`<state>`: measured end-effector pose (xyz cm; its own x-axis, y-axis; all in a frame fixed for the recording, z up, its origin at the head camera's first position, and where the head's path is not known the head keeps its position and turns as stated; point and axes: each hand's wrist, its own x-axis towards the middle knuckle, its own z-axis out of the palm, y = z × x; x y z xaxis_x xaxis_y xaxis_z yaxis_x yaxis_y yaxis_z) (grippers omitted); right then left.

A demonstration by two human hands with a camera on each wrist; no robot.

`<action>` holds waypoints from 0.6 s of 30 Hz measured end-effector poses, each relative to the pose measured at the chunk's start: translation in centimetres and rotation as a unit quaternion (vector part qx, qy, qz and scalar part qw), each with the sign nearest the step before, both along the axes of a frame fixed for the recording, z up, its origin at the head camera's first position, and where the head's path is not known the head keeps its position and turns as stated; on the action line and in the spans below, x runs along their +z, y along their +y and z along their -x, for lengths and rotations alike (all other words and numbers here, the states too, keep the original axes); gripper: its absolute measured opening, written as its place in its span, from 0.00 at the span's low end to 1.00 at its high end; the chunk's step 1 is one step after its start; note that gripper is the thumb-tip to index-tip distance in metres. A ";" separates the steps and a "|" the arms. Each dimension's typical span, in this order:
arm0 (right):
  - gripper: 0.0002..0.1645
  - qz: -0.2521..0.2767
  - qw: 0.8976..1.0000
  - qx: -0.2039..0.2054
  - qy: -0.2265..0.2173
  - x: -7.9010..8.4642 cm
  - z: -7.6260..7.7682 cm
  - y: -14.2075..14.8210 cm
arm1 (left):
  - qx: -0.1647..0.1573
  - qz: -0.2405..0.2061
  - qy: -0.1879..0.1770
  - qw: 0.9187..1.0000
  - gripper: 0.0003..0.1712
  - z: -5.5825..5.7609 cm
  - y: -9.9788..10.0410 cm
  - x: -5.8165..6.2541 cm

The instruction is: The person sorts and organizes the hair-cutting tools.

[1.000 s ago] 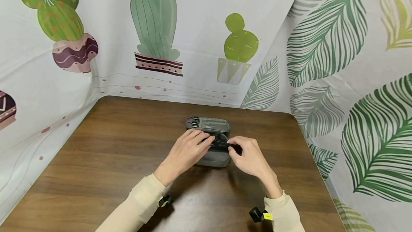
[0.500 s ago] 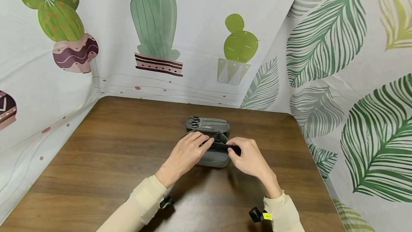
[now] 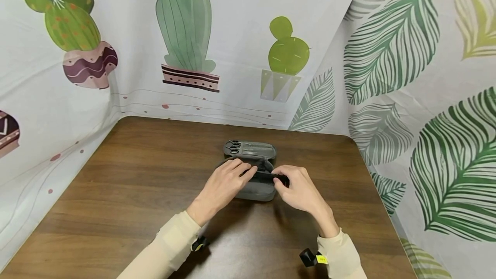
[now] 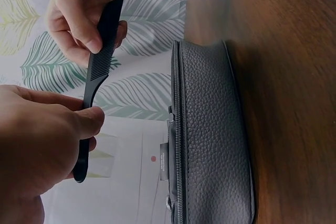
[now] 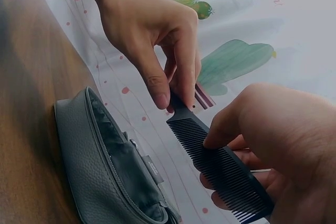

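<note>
A black comb (image 5: 237, 174) is held between both hands above an unzipped grey leather-look case (image 3: 257, 193) on the table. My left hand (image 3: 224, 180) pinches the comb's narrow handle, as the left wrist view shows at close range. At the toothed end, my right hand (image 3: 302, 188) grips the comb with the thumb on one face and fingers behind. In the right wrist view the case lies below the comb, its dark lining and zip showing. The left hand hides part of the case in the head view.
Scissors (image 3: 234, 145) with looped handles lie at the left of the case's far half. The brown wooden table (image 3: 135, 184) meets a printed cloth backdrop (image 3: 240, 33) at its back and sides. Small black devices (image 3: 308, 258) sit at both wrists.
The comb has turned slightly and dropped a little at the left hand between the earliest frame and now. Both hands keep their hold, nearly in place; the case stays put.
</note>
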<state>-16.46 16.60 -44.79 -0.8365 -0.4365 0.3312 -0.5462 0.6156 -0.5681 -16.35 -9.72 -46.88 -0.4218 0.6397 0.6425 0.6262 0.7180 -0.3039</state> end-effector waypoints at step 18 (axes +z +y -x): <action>0.17 0.055 0.998 -0.001 0.017 0.1 0.1 0.3 | 0.008 -0.003 -0.029 1.000 0.22 0.5 -1.4 -0.2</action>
